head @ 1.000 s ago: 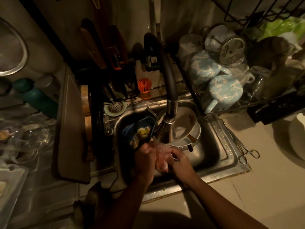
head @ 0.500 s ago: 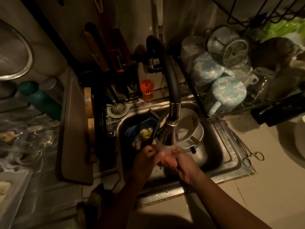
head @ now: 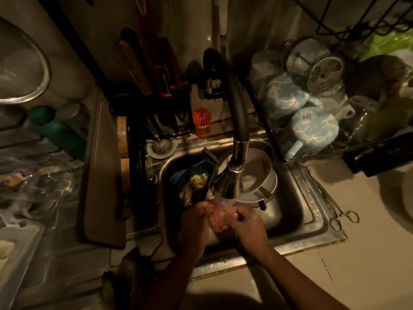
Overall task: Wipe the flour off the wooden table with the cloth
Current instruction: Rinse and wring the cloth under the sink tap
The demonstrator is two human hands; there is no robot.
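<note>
Both hands meet over the sink (head: 312,229), just at 6 o'clock from the head of the faucet (head: 234,175), with running water (head: 221,201) falling onto them. The left hand (head: 195,220) and the right hand (head: 247,222) each have their fingers curled inward around a small pale pinkish wad. I take this to be the cloth (head: 220,219), though the light is too dim to be sure. It sits between the two palms, pressed from both sides, right under the stream.

At 12 o'clock from the hands, inside the basin, lie stacked plates (head: 257,171) and a blue bowl (head: 194,175) with food scraps. A cutting board (head: 102,175) rests at 9 o'clock on the drainer. Patterned mugs (head: 312,128) sit in a rack at 2 o'clock, and metal forceps (head: 335,209) lie on the counter at 3 o'clock.

As for progress, neither the wooden table nor any flour is in view, so nothing here shows a wiped surface. The cloth is at the tap rather than on the table. By my reading this is either a wetting before the wipe or a rinse after one, and the frame does not settle which. If it is a wetting, the whole wipe is not yet done: wring the cloth, carry it to the table and pass it over the flour
</note>
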